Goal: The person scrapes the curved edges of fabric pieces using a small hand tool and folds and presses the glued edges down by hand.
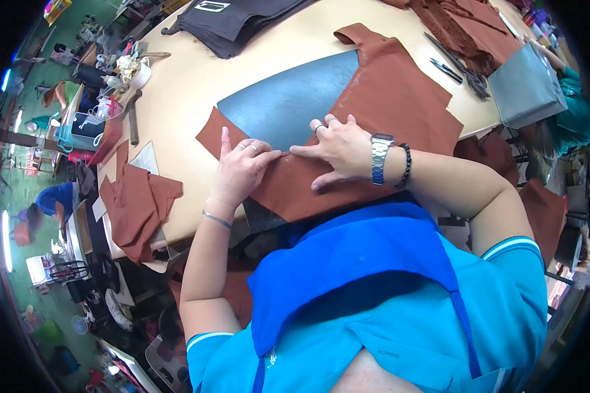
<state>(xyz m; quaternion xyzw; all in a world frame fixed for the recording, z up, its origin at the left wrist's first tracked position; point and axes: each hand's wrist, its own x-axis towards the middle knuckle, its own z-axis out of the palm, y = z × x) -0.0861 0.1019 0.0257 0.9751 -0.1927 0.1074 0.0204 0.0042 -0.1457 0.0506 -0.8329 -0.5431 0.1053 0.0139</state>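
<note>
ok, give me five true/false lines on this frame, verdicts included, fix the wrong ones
1. The right hand is on the brown piece. True.
2. The watch is on the left wrist. False: it is on the right wrist.
3. The hammer lies to the left of both hands. True.
4. The left hand holds the shears. False: they lie on the table, over to the right, and the left hand is at the brown piece.
5. The apron is red. False: it is blue.
</note>
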